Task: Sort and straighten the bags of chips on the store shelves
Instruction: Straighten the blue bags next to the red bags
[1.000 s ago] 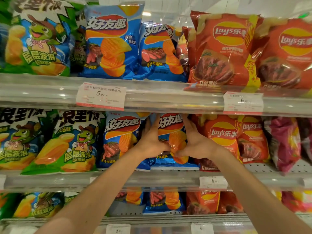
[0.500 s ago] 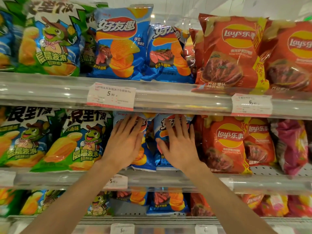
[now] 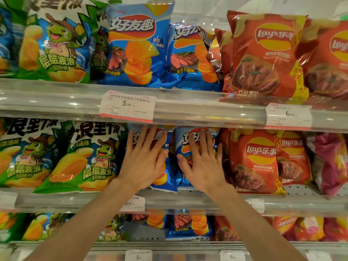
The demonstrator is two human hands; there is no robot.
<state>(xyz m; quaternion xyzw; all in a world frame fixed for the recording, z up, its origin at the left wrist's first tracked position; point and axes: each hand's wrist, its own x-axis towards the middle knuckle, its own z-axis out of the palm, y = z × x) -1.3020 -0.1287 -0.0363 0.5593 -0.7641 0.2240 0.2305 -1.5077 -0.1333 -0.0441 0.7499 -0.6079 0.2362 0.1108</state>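
Left hand: your left hand [image 3: 144, 162] lies flat at the centre of the frame, fingers straight and spread, palm pressed on the front of the left blue foil chip bag [image 3: 165, 176]; it grasps nothing.
Right hand: your right hand [image 3: 204, 164] lies flat just right of it, fingers straight, thumb pointing left, pressed on the right blue foil chip bag [image 3: 180, 147]; it too grasps nothing.
Blue pair: both bags stand upright side by side on the middle clear-fronted shelf [image 3: 188, 202], touching at their inner edges, mid-frame.
Left neighbours: two green foil chip bags with a cartoon turtle [image 3: 90, 157] stand left of the blue pair on the same shelf, the nearer one touching it.
Right neighbours: two red foil chip bags with a yellow-and-red round logo [image 3: 254, 161] stand right of the pair; a magenta foil bag [image 3: 327, 162] sits at the right edge, blurred.
Upper shelf: across the top of the frame, green turtle bags [image 3: 54, 44], two larger blue bags [image 3: 137, 46] and large red bags [image 3: 263, 55] stand in that order from left to right.
Price tags: a white paper price tag reading 5.90 [image 3: 128, 106] hangs on the upper shelf rail above your left hand; another white tag [image 3: 289, 115] hangs at the right.
Lower shelf: along the bottom of the frame, more green, blue and red bags show behind your forearms.
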